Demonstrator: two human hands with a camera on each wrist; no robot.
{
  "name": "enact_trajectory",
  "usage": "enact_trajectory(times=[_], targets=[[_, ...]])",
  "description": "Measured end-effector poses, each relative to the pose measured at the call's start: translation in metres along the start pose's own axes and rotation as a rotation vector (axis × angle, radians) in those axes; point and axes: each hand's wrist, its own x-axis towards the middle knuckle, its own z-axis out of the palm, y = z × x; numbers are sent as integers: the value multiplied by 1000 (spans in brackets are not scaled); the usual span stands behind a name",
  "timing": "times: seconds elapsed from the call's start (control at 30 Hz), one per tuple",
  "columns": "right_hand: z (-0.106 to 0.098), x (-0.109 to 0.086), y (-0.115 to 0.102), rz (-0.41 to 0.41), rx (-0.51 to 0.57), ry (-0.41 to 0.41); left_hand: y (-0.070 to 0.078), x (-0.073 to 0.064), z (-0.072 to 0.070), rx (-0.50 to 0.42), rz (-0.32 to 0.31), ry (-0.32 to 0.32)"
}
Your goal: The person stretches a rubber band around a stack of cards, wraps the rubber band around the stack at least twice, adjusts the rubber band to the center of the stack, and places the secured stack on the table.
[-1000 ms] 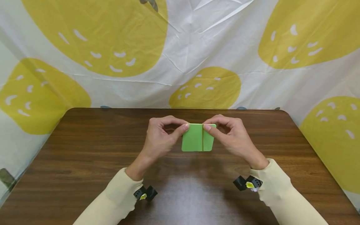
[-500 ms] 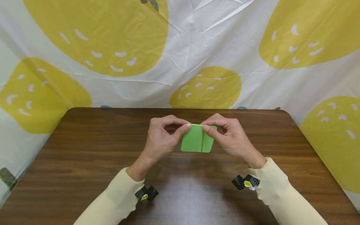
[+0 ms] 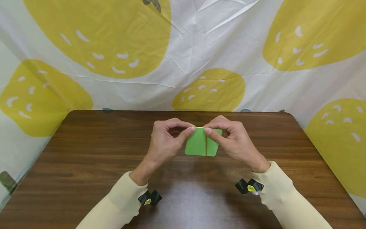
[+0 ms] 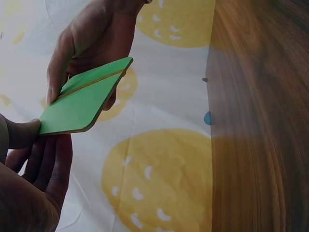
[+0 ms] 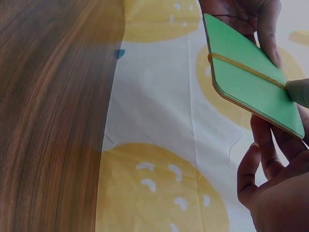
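Note:
A thin stack of green cards (image 3: 195, 143) with rounded corners is held up over the table in the head view. A tan rubber band (image 3: 206, 146) runs round it, right of its middle; layered edges show in the right wrist view. My left hand (image 3: 164, 143) pinches the stack's top left corner between thumb and fingers. My right hand (image 3: 238, 141) pinches the top edge where the band crosses, its thumb (image 5: 297, 92) on the band's end. The band lies flat across the green face (image 4: 82, 106) in the left wrist view. The far side of the stack is hidden.
A dark wooden table (image 3: 100, 152) with rounded far corners lies below the hands. Behind it hangs a white cloth (image 3: 137, 92) printed with large yellow fruit. Small black cameras (image 3: 155, 197) sit on both wrists over cream sleeves (image 3: 114, 200).
The right thumb has slid slightly left along the top edge onto the band. The stack has tilted a little, and both hands have drawn slightly closer together.

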Motion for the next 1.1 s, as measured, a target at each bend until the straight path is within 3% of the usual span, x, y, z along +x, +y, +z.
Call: enact_trajectory(times=[0.3,0.6,0.9,1.1], targets=[[2,-2,-1,71,1,33,0,-1,1,19,-16,3],[-1,-3,-2,66,1,-32,1,-2,2,15,-9,-14],[1,-3,-1,96,61,17,-1,-2,-2,-19,-55,2],[-1,-3,-2,118,74,27,-2,0,-5,-32,-49,5]])
